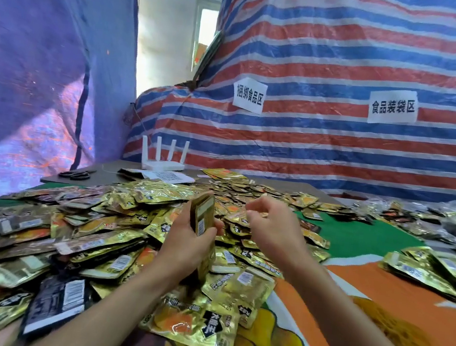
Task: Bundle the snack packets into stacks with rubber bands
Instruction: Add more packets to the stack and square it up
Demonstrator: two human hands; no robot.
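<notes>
A big heap of gold snack packets [114, 224] covers the left and middle of the table. My left hand [184, 243] grips a stack of packets [203, 222] and holds it upright on edge above the heap. My right hand [271, 223] hovers just right of the stack, over the pile. Its fingers are curled, with thumb and forefinger tips close together. Nothing shows plainly between them. No rubber band can be made out.
A second pile of packets [429, 271] lies at the right on the green and orange table cover [364, 236]. Black scissors [75, 174] and a white router [164, 161] sit at the far left. Striped tarpaulin [352, 73] walls the back.
</notes>
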